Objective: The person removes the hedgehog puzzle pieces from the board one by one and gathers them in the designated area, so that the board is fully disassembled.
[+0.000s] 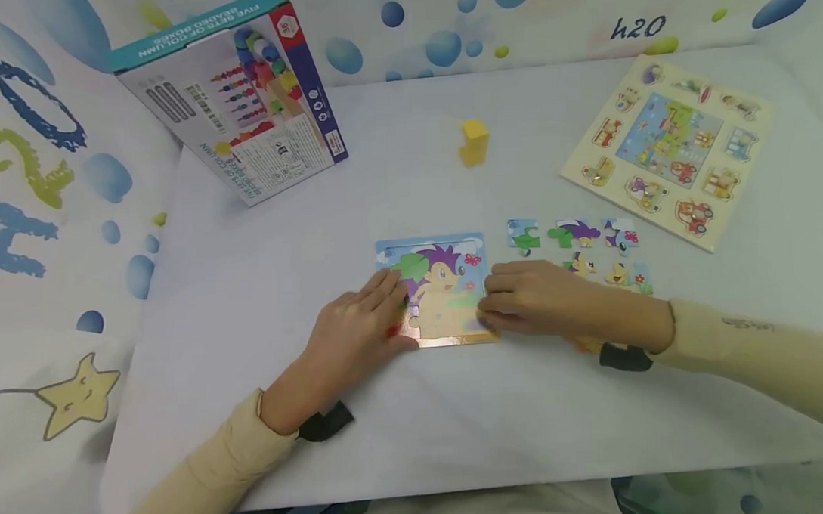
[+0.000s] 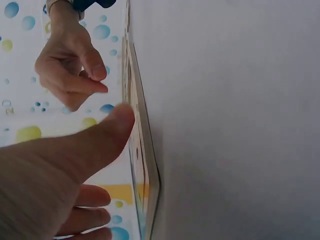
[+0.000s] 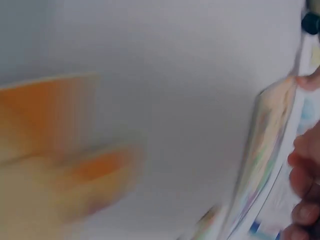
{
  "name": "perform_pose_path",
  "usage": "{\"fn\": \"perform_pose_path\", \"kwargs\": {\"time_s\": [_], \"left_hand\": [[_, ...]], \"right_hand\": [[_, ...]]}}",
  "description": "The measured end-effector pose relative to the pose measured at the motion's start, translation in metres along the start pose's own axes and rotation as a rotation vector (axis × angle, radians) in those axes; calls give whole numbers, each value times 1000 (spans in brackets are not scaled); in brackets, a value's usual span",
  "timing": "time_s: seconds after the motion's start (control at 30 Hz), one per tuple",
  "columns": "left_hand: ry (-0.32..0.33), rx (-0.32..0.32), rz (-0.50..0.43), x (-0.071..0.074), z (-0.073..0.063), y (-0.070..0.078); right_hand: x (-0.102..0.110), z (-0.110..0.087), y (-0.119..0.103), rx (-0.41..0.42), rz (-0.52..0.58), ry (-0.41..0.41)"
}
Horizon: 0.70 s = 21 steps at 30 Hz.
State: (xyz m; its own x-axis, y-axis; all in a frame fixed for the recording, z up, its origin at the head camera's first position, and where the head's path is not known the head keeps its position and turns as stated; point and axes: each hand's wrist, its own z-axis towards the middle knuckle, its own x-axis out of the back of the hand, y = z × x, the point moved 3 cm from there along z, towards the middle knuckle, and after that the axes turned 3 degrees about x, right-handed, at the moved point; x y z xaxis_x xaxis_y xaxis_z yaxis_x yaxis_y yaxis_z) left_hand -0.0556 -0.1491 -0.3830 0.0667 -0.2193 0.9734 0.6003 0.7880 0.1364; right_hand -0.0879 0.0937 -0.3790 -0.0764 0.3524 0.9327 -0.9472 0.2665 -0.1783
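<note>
A small jigsaw board [image 1: 448,340] with a purple-haired cartoon hedgehog picture lies in the middle of the table. My left hand [image 1: 353,327] rests on its left side, fingers stretched over the picture and thumb at the bottom edge. A puzzle piece [image 1: 409,330] sits in the board's lower left corner, partly under that hand. At the board's right edge is my right hand [image 1: 535,294], its fingers loosely bent. In the left wrist view its thumb and forefinger come close together, with nothing visible between them. Loose jigsaw pieces [image 1: 574,233] lie beyond and partly beneath the right forearm.
Two yellow blocks [image 1: 474,143] stand farther back. A wooden vehicle puzzle [image 1: 585,160] lies at the back right. A tilted toy box [image 1: 209,105] stands at the back left. Blurred orange-yellow pieces [image 3: 45,120] appear close to the right wrist camera.
</note>
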Motion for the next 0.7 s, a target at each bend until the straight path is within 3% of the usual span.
{"fn": "perform_pose_path", "kwargs": {"time_s": [0.17,0.27,0.37,0.7], "left_hand": [[-259,115,-62,-7,-1,-17],[-356,147,-79,-11,-1,-22],[-386,146,-78,-12,-1,-24],[-368,149,-53,-14,-5,-31]], "right_hand": [[-18,42,-8,-13,-6,-12],[-27,54,-10,-39,-2,-30],[-33,60,-12,-74,5,-48],[-42,79,-19,-136,-35,-80]]}}
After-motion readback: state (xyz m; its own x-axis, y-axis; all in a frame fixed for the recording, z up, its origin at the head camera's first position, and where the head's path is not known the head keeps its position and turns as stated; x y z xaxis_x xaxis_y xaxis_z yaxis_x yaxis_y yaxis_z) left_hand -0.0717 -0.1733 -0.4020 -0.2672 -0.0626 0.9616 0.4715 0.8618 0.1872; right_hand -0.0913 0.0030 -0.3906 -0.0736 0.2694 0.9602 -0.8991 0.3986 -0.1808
